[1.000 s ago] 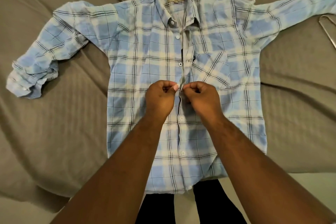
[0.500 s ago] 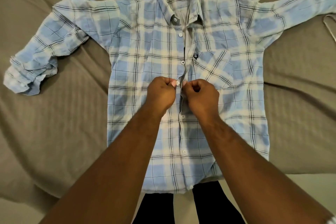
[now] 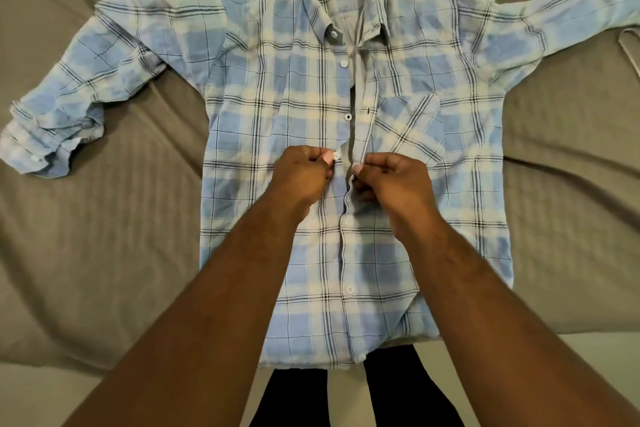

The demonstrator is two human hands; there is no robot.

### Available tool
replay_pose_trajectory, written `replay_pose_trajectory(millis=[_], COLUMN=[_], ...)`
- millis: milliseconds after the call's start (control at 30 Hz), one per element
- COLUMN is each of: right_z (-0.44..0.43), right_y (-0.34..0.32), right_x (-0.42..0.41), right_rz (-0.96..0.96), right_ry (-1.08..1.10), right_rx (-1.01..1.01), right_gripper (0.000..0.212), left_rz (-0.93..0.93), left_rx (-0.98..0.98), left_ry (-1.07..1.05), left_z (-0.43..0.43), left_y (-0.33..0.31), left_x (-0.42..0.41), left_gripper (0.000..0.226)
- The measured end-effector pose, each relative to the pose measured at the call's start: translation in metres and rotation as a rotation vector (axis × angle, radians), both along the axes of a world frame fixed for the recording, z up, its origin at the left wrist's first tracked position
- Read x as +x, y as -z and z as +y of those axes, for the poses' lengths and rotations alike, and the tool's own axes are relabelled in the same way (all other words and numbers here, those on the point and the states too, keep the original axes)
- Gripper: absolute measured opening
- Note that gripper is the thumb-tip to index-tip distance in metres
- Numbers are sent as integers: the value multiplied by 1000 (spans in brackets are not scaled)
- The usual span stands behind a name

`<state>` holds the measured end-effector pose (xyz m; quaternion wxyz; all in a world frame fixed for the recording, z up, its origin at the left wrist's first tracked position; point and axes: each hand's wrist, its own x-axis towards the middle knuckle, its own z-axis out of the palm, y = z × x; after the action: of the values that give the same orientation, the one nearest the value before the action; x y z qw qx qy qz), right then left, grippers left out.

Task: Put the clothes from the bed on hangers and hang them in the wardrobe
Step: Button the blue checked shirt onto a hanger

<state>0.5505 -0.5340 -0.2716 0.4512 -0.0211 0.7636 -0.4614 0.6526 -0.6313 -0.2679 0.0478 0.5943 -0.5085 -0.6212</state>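
A light blue and white plaid shirt [image 3: 270,87] lies flat, front up, on the bed, collar at the far side and sleeves spread. My left hand [image 3: 301,173] pinches the button side of the placket at mid-chest, with a white button showing by the thumb. My right hand [image 3: 394,180] pinches the buttonhole side beside it. A narrow gap runs between the two edges here. Above my hands the placket is open; the two buttons below look fastened.
The bed is covered by a wrinkled grey-brown sheet [image 3: 104,253]. A thin metal hanger [image 3: 628,48] pokes in at the right edge under the shirt's sleeve. My dark trousers [image 3: 398,388] and pale floor show below the bed's near edge.
My hands have drawn slightly apart at the placket, and the mid-chest button now shows free next to my left thumb. The view has shifted a little.
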Motion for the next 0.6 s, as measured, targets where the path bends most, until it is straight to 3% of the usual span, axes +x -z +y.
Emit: replay_pose_trajectory(millis=[133, 333, 600], right_z=[-2, 0, -3], right_y=[-2, -5, -3], right_x=[-1, -6, 0], right_rz=[-63, -79, 8], right_ry=[62, 53, 39], right_rx=[-18, -41, -97], right_gripper=[1, 11, 8], left_rz=[-17, -23, 18], left_rx=[-26, -31, -67], left_ry=[-1, -1, 48], left_z=[4, 4, 5], left_y=[4, 6, 7], left_x=[-1, -2, 2], left_gripper=[12, 12, 8])
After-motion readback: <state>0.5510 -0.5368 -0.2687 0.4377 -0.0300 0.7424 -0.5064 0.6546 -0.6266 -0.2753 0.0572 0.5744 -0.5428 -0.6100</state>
